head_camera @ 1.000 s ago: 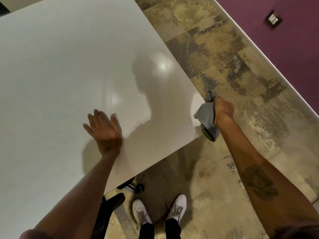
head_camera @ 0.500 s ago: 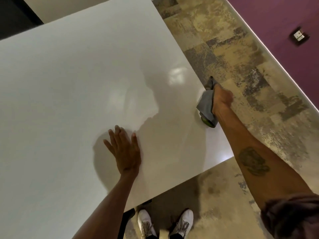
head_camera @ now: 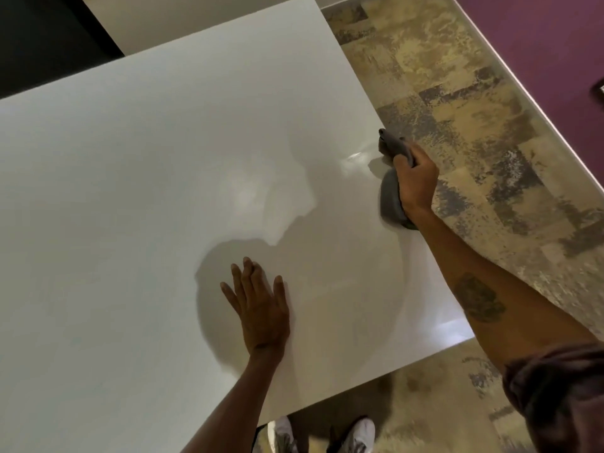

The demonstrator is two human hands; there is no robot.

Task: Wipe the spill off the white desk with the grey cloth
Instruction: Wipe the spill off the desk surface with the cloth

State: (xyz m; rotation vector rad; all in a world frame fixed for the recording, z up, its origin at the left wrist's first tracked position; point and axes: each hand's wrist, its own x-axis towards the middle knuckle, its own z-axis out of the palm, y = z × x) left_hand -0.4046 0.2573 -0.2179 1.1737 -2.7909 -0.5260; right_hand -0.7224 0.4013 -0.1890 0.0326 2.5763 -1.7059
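The left hand (head_camera: 261,308) lies flat with its palm down and its fingers (head_camera: 248,273) straight and a little apart. The thumb sticks out to the right side. Its bare arm is stretched out straight behind it. The right hand (head_camera: 413,181) is closed tight, with the fingers curled under and the back of the hand facing up. Its arm reaches far out, and there is a dark mark on the forearm. A dark sleeve covers the upper arm.
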